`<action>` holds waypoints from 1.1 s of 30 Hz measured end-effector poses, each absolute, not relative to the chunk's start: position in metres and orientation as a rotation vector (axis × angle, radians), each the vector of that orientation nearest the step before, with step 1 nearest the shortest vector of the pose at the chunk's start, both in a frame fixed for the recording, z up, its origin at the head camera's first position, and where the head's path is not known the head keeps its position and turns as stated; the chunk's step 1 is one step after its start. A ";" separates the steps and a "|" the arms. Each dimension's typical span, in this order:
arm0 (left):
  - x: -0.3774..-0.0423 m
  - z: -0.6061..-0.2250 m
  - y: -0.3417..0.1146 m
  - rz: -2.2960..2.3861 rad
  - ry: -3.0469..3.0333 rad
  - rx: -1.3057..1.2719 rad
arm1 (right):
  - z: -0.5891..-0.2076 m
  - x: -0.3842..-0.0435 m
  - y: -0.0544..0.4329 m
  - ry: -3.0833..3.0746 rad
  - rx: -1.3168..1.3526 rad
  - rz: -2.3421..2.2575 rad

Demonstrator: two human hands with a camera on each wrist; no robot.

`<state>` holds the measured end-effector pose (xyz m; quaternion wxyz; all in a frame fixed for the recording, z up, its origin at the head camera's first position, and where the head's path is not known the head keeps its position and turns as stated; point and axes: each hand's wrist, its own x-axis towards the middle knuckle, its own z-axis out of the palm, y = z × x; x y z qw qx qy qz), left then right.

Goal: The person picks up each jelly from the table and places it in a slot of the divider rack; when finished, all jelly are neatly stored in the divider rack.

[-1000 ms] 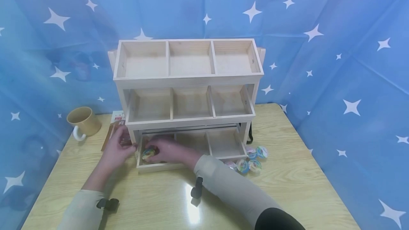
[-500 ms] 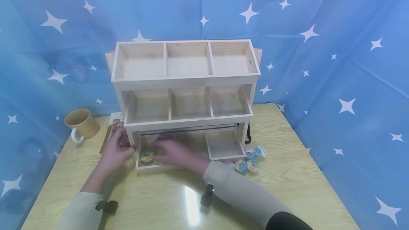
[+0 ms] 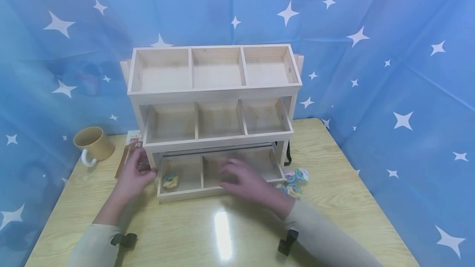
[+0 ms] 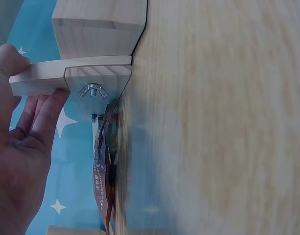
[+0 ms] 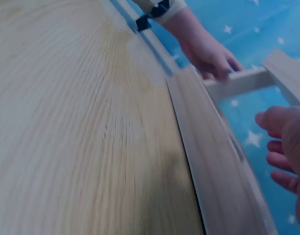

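Note:
A pale wooden three-tier rack (image 3: 215, 95) with divided trays stands on the table. My left hand (image 3: 134, 176) grips the rack's left leg post (image 4: 42, 77), thumb on one side and fingers on the other. One small round cup with a printed lid (image 3: 170, 181), like a jelly cup, lies in the bottom tray's left compartment. My right hand (image 3: 245, 178), slightly blurred, is over the bottom tray's front edge near the middle and right compartments. Its fingers are loosely bent with nothing between them. Several similar lidded cups (image 3: 295, 190) sit on the table to the right, partly hidden by the right hand and forearm.
A tan mug (image 3: 94, 143) with a white handle stands at the back left. A brown printed packet (image 3: 128, 155) lies between mug and rack, beside my left hand. A black strap (image 3: 288, 155) shows behind the rack's right leg. Blue star-patterned cloth (image 3: 371, 73) hangs behind the table.
My right hand has let go of the cup in the bottom-left compartment and moved right, away from it. The left hand has kept its hold on the rack.

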<state>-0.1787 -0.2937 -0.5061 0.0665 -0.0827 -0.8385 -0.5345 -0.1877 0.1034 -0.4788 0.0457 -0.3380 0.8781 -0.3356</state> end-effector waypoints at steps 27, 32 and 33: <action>-0.177 -0.504 -0.290 -1.577 -2.545 -0.213 | -0.506 -0.138 0.277 3.097 -0.809 -1.224; -0.177 -0.504 -0.291 -1.573 -2.543 -0.212 | -0.511 -0.131 0.286 3.137 -0.735 -1.178; -0.177 -0.505 -0.291 -1.576 -2.543 -0.212 | -0.512 -0.130 0.287 3.142 -0.731 -1.176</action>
